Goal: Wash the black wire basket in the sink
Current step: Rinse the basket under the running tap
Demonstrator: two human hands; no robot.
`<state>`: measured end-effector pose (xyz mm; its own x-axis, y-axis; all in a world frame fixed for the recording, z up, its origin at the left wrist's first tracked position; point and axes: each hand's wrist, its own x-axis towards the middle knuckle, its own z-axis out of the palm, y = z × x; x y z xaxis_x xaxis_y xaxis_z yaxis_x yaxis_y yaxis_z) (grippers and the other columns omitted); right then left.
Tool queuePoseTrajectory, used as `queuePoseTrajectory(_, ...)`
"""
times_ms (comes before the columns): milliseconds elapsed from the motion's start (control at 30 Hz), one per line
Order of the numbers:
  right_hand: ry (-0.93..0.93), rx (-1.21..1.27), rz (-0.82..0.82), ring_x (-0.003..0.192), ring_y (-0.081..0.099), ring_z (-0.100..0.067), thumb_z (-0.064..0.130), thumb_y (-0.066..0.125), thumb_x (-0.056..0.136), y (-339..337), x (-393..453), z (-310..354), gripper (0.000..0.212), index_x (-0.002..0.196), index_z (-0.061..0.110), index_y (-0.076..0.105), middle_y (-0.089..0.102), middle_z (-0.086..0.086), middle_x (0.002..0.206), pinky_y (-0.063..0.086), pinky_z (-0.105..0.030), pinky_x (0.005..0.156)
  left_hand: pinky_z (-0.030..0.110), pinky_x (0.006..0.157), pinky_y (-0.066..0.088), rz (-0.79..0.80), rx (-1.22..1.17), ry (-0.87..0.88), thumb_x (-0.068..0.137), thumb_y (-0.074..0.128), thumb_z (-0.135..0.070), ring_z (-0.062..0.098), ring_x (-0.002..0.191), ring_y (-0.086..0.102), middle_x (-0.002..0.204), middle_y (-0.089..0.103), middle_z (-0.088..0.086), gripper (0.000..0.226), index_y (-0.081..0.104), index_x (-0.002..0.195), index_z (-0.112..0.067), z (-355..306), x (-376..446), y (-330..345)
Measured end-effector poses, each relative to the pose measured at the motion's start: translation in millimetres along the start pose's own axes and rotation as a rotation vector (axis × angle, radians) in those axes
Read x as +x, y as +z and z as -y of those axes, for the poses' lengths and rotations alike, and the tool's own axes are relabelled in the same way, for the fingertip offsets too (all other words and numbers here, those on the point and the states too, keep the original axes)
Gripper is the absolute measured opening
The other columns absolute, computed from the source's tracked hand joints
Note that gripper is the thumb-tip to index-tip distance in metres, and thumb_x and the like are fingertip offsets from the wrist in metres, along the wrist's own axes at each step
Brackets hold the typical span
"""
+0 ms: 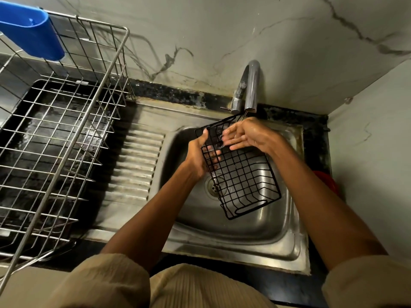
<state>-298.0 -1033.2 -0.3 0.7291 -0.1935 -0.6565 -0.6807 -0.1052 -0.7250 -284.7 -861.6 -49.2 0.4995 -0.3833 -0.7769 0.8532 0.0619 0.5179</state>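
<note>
The black wire basket [244,176] is held tilted over the steel sink [287,230], its far end up under the tap [251,85]. My left hand [200,156] grips the basket's left edge, fingers curled through the wire grid. My right hand [246,135] lies with straight wet fingers on the basket's upper part, just below the spout. A thin stream of water falls from the spout onto the hand and basket. The drain [214,185] shows through the mesh.
A large steel dish rack [66,138] stands on a black tray at the left, with a blue cup holder [33,34] hung on its rim. A ribbed draining board [135,165] lies between rack and sink. Something red [329,183] sits at the sink's right.
</note>
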Motion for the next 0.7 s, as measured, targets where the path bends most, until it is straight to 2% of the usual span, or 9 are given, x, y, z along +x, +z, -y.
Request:
queuePoseTrajectory(67, -0.024, -0.056, -0.031, 0.103, 0.071, -0.029, -0.007, 0.039, 0.086, -1, -2, 4, 0.038, 0.105, 0.001, 0.07, 0.073, -0.018, 0.109, 0.058, -0.043, 0.091, 0.032, 0.063, 0.04, -0.012, 0.045, 0.052, 0.095, 0.047, -0.061, 0.021, 0.066, 0.055, 0.08, 0.062, 0.01, 0.057, 0.069, 0.076, -0.013, -4, -3, 1)
queuePoseTrajectory(167, 0.019, -0.019, 0.129, 0.103, 0.071, -0.031, -0.01, 0.037, 0.085, -1, -6, 9, 0.041, 0.111, -0.003, 0.068, 0.073, -0.02, 0.109, 0.058, -0.044, 0.091, 0.028, 0.062, 0.047, -0.025, 0.074, 0.108, 0.1, 0.047, -0.052, 0.018, 0.068, 0.061, 0.081, 0.067, 0.007, 0.047, 0.067, 0.089, -0.011, -8, -5, -1)
queuePoseTrajectory(267, -0.005, -0.1, 0.072, 0.115, 0.064, -0.028, -0.01, 0.041, 0.085, 0, -4, 10, 0.043, 0.116, 0.002, 0.067, 0.066, -0.016, 0.122, 0.057, -0.043, 0.092, 0.026, 0.061, 0.048, -0.035, 0.074, 0.156, 0.101, 0.047, -0.05, 0.019, 0.07, 0.065, 0.084, 0.072, 0.007, 0.043, 0.069, 0.09, -0.015, -12, -5, -3)
queuePoseTrajectory(400, 0.042, -0.183, 0.24, 0.106, 0.071, -0.03, -0.008, 0.035, 0.088, 0, -8, 14, 0.043, 0.119, -0.001, 0.064, 0.071, -0.02, 0.113, 0.057, -0.043, 0.092, 0.024, 0.056, 0.05, -0.052, 0.035, 0.196, 0.101, 0.047, -0.048, 0.013, 0.065, 0.072, 0.079, 0.077, 0.001, 0.042, 0.072, 0.099, -0.015, -13, -8, -1)
queuePoseTrajectory(467, 0.025, -0.205, 0.154, 0.109, 0.068, -0.029, -0.006, 0.037, 0.089, 1, -6, 15, 0.041, 0.118, 0.001, 0.065, 0.069, -0.022, 0.117, 0.057, -0.045, 0.093, 0.025, 0.057, 0.049, -0.086, 0.016, 0.222, 0.101, 0.047, -0.047, 0.013, 0.074, 0.071, 0.092, 0.077, 0.004, 0.044, 0.071, 0.114, -0.012, -14, -10, 1)
queuePoseTrajectory(533, -0.012, -0.232, 0.071, 0.112, 0.067, -0.029, -0.005, 0.039, 0.09, 0, -4, 16, 0.038, 0.116, 0.002, 0.065, 0.068, -0.021, 0.118, 0.057, -0.045, 0.093, 0.022, 0.054, 0.05, -0.112, -0.024, 0.25, 0.101, 0.049, -0.047, 0.011, 0.072, 0.069, 0.096, 0.075, 0.005, 0.04, 0.069, 0.109, -0.012, -15, -11, 3)
queuePoseTrajectory(567, 0.007, -0.237, 0.12, 0.109, 0.068, -0.03, -0.005, 0.038, 0.09, -1, -4, 16, 0.038, 0.116, 0.001, 0.065, 0.07, -0.021, 0.114, 0.058, -0.044, 0.091, 0.023, 0.057, 0.051, -0.115, -0.042, 0.255, 0.101, 0.05, -0.047, 0.011, 0.073, 0.068, 0.094, 0.075, 0.004, 0.039, 0.069, 0.106, -0.014, -14, -9, 3)
queuePoseTrajectory(633, 0.064, -0.248, 0.241, 0.103, 0.071, -0.03, -0.005, 0.037, 0.091, -1, -7, 17, 0.037, 0.117, 0.0, 0.064, 0.072, -0.02, 0.11, 0.059, -0.043, 0.087, 0.026, 0.063, 0.052, -0.115, -0.067, 0.263, 0.101, 0.051, -0.047, 0.008, 0.07, 0.069, 0.079, 0.076, -0.005, 0.036, 0.071, 0.099, -0.016, -12, -6, 4)
queuePoseTrajectory(700, 0.037, -0.274, 0.181, 0.108, 0.068, -0.025, -0.003, 0.042, 0.093, -1, -7, 17, 0.033, 0.117, 0.002, 0.064, 0.068, -0.015, 0.115, 0.06, -0.042, 0.086, 0.023, 0.054, 0.051, -0.096, -0.089, 0.282, 0.102, 0.049, -0.046, 0.004, 0.054, 0.067, 0.063, 0.071, -0.008, 0.037, 0.07, 0.09, -0.018, -9, -7, 4)
